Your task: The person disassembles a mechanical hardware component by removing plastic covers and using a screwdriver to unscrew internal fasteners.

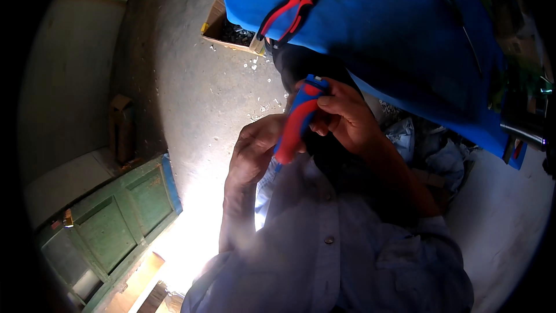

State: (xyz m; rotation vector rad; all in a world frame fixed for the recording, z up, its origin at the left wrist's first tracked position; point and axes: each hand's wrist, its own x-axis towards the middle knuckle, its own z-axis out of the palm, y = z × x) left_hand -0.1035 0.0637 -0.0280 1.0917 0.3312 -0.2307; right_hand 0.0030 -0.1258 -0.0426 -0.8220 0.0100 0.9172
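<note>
A slim red-and-blue hand-held device is held in front of my chest, tilted with its blue top end away from me and its tapered red end toward me. I cannot tell its exact kind. My right hand pinches it near the blue top end, thumb against its side. My left hand is closed at its left side, lower down, with the fingers partly hidden behind it. Combination pliers with red-and-black handles lie on the blue-covered table, beyond my hands.
An open cardboard box holding small dark pieces sits by the table's left corner. White scraps litter the floor. At the table's right lie a thin screwdriver and dark clutter. A green panelled door stands at lower left, beside bright light.
</note>
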